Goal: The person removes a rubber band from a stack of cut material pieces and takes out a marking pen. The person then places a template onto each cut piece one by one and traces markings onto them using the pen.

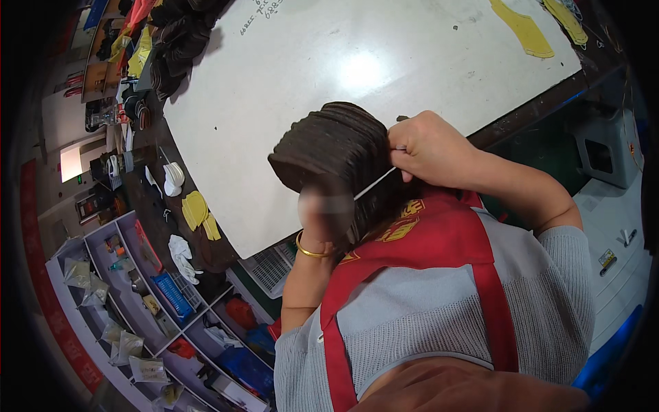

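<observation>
A thick stack of dark brown, curved flat pieces (333, 147) stands at the near edge of the white table, close against my apron. My left hand (321, 214) is at the stack's near left side, smeared by motion, so its fingers do not show clearly. To the right of the stack, my right hand (434, 147) is closed. A thin white strip (375, 184) runs taut from its fingers along the near side of the stack toward my left hand. A small shiny metallic bit (401, 147) shows at the right fingers; its kind is unclear.
Dark stacked pieces (180, 41) line the table's far left edge. Yellow cut pieces (525, 31) lie at the far right. On the left are a white glove (182, 257), yellow pieces (195, 209) and a compartment shelf (165, 336) with small bags. A grey machine (604, 151) stands right.
</observation>
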Action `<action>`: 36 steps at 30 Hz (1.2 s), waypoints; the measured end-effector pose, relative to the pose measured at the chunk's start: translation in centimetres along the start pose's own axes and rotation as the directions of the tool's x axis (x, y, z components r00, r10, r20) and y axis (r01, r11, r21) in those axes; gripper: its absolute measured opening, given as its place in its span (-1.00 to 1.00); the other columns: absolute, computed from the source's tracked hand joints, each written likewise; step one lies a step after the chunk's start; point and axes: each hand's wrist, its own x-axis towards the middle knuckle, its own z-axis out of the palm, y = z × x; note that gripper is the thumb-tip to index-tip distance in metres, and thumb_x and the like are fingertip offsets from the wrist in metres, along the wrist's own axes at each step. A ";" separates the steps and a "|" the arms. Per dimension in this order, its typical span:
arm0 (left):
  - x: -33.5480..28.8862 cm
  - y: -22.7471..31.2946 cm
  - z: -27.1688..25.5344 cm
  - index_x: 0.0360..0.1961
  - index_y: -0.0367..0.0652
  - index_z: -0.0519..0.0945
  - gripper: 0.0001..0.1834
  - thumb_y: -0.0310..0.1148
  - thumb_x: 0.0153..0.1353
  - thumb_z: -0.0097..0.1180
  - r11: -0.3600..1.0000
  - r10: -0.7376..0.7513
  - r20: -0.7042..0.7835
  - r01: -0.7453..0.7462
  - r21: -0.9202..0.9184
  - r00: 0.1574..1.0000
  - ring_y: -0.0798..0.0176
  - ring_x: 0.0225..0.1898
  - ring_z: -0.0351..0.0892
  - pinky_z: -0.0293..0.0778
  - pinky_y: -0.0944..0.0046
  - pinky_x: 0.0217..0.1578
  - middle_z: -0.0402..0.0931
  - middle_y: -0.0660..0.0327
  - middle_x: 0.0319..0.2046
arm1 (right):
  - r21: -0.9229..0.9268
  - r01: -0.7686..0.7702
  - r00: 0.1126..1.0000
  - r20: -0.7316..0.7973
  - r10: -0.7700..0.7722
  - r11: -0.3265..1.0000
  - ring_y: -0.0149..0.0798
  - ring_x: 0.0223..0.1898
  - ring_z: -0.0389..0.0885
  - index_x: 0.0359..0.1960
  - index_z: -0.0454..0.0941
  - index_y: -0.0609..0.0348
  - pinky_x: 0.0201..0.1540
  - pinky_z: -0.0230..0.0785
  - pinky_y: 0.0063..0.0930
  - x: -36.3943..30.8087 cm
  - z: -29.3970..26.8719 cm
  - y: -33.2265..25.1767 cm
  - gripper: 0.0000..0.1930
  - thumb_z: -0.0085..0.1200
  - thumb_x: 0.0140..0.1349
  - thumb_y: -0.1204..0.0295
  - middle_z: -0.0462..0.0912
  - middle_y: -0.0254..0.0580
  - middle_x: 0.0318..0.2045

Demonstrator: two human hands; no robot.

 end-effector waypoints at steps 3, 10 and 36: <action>1.3 -0.6 -0.8 0.45 -0.17 0.25 0.12 0.27 -0.01 0.40 0.992 0.096 -0.070 -0.101 -0.077 0.993 0.00 0.32 0.44 0.39 -0.09 0.36 0.37 0.04 0.35 | -0.217 0.178 0.964 -0.156 -0.214 0.960 -0.13 -0.55 0.69 -0.50 0.59 0.25 -0.38 0.54 -0.29 0.1 1.1 0.6 -0.85 0.13 0.22 0.49 0.66 -0.12 -0.52; 2.1 -1.8 -7.4 0.47 -0.20 0.17 0.30 0.57 -0.06 0.21 0.930 0.221 0.193 -0.147 -0.336 0.956 -0.19 0.25 0.40 0.55 -0.24 0.14 0.33 -0.09 0.26 | -0.473 0.114 0.971 -0.134 -0.199 0.874 0.02 -0.36 0.71 -0.27 0.72 0.11 -0.27 0.54 -0.17 -3.0 -3.6 1.4 -0.77 0.10 0.36 0.25 0.71 -0.11 -0.44; 3.9 -1.6 -0.7 0.42 -0.02 0.26 -0.42 -0.01 0.49 -0.09 0.787 0.256 0.404 0.054 -0.615 0.878 0.09 -0.31 0.52 0.48 0.08 -0.47 0.45 0.13 0.00 | -0.704 -0.020 0.986 -0.130 -0.102 0.709 0.04 -0.33 0.75 -0.25 0.75 0.10 -0.25 0.59 -0.16 -3.2 -6.2 -3.9 -0.85 0.18 0.20 0.41 0.72 0.04 -0.43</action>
